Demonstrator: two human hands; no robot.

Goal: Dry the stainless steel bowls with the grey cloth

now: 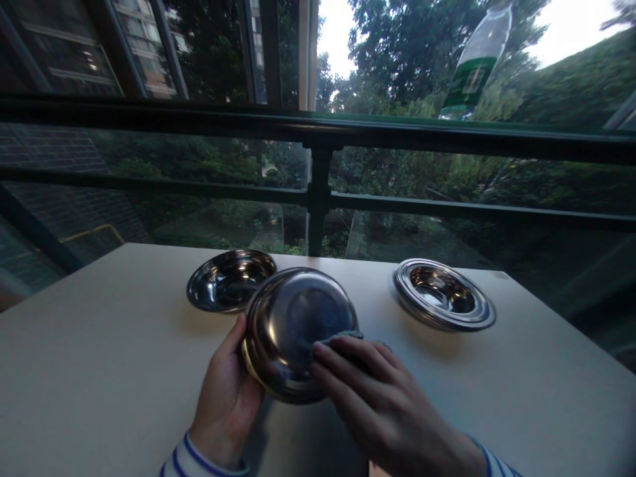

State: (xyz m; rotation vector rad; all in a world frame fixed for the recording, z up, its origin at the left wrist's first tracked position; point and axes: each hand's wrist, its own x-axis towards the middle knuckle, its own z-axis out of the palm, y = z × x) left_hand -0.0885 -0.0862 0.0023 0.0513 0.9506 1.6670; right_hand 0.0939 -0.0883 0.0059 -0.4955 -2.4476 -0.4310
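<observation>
A shiny metal bowl [293, 311] is held above the near part of the table, its rounded underside facing me. My left hand [228, 391] grips its left rim, thumb on the outer side and the other fingers hidden behind it. Against the bowl's lower right, my right hand [377, 391] presses a greyish cloth [348, 334]; most of the cloth is covered by the fingers. Behind and to the left lies another metal bowl [223, 285], open side up and partly hidden by the held one.
Stacked metal bowls [442, 298] stand at the table's far right. The white table [124, 344] ends at a dark railing [199, 119] before a window. On the railing stands a plastic bottle [472, 73] with a green label. Something pale shows at the bottom edge, partly hidden.
</observation>
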